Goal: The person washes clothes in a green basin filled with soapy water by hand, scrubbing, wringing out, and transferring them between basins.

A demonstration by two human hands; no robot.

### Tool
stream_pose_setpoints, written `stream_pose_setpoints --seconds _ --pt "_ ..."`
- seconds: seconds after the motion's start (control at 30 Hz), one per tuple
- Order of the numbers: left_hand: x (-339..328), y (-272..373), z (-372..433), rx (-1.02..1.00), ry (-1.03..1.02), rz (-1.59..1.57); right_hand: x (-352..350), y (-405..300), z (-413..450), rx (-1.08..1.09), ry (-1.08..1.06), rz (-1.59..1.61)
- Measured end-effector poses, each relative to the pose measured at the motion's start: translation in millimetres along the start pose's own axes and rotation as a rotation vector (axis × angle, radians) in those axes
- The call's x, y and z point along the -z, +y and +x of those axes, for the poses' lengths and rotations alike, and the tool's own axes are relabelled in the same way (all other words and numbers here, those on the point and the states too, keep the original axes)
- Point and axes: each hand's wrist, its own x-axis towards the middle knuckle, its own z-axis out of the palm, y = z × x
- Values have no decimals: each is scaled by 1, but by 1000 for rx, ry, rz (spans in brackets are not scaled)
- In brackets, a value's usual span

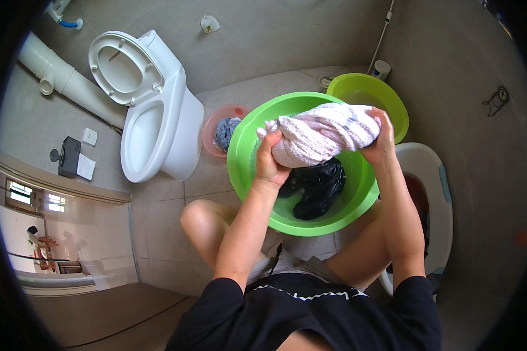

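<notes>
A twisted white towel (pixel 323 134) with a few grey-blue marks is stretched between my two hands, above a large green plastic basin (pixel 241 175). My left hand (pixel 272 162) grips its near left end, thumb on top. At the other end my right hand (pixel 381 138) is closed around the cloth, and some of the fingers are hidden behind it. Below the towel, a wet black garment (pixel 318 193) lies in shallow water in the basin. The towel covers part of the garment and of the basin's far inside.
A yellow-green basin (pixel 397 103) stands behind at right, beside a white container (pixel 381 69). To the left, a pink basin (pixel 210 140) holds blue-grey cloth (pixel 225 133). A white toilet (pixel 175 127) with raised lid stands further left. At my right is a white tub (pixel 441 210) with dark and red cloth inside.
</notes>
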Motion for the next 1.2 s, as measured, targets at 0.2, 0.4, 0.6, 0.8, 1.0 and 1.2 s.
stream_pose_setpoints --seconds 0.2,0.4,0.6,0.8,1.0,1.2 --pt "-7 8 -9 -179 -74 109 1 24 2 -222 1 165" --pt "10 -12 -1 93 206 -174 -26 13 -25 484 18 -283" --pt "37 -1 6 427 172 11 -50 21 -65 877 -245 -934" --pt "60 31 20 621 129 354 -63 47 -83 1120 -663 -1204" --pt "48 31 44 686 58 542 -68 71 -98 1160 -730 -1342" --pt "38 23 59 482 35 1089 -57 86 -89 1118 -811 -1416"
